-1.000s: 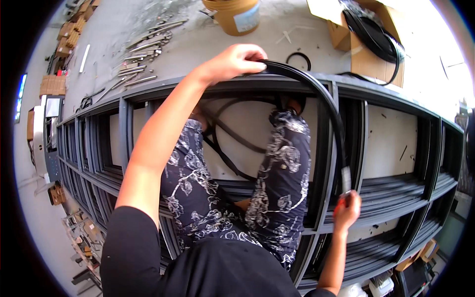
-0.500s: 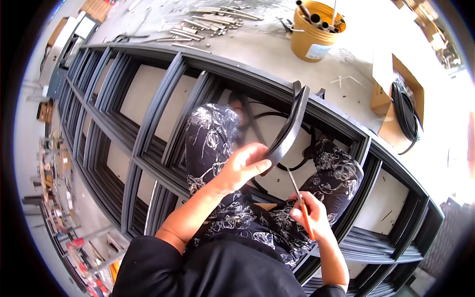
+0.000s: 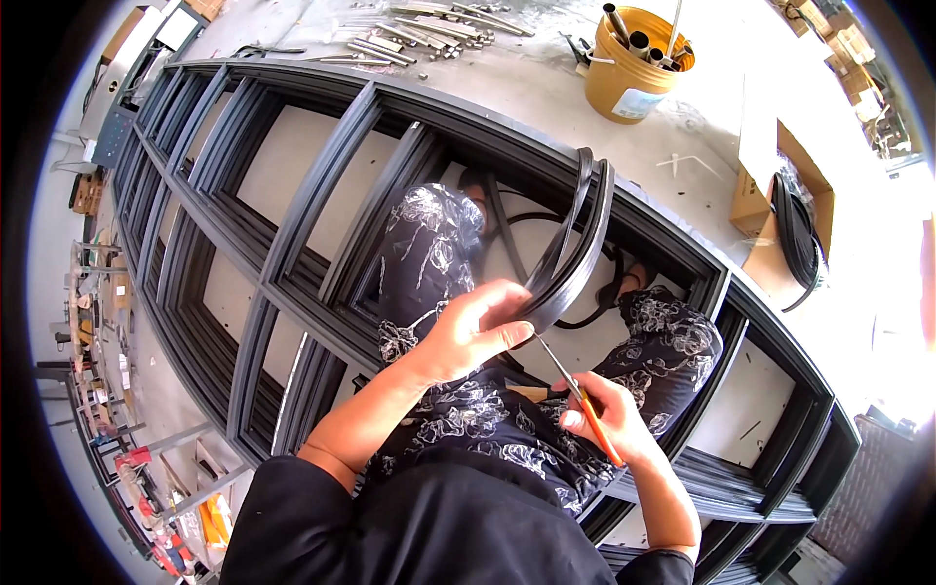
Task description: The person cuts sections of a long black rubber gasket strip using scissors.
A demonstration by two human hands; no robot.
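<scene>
A bundle of black rubber sealing strip (image 3: 585,249), bent over in long loops, is gripped between the thumb and fingers of my left hand (image 3: 478,331). The strip rises away from me over the dark metal frame. My right hand (image 3: 609,414) is closed around orange-handled scissors (image 3: 598,429), seen nearly edge-on. Their slim blades point up and left, with the tips close to my left thumb and the lower end of the strip. I cannot tell whether they touch it. More black strip lies in curves on the floor between my legs.
Stacked dark grey metal frames (image 3: 317,190) surround my legs, their bars running left and right. Beyond them stand a yellow bucket (image 3: 624,88) of tubes and a cardboard box (image 3: 770,234) with coiled black strip (image 3: 798,234). Metal offcuts (image 3: 409,39) lie scattered at the far left.
The scissors have moved up and left, bringing their tips near my left thumb. The loops of strip have spread apart slightly above my left hand. The view has shifted a little.
</scene>
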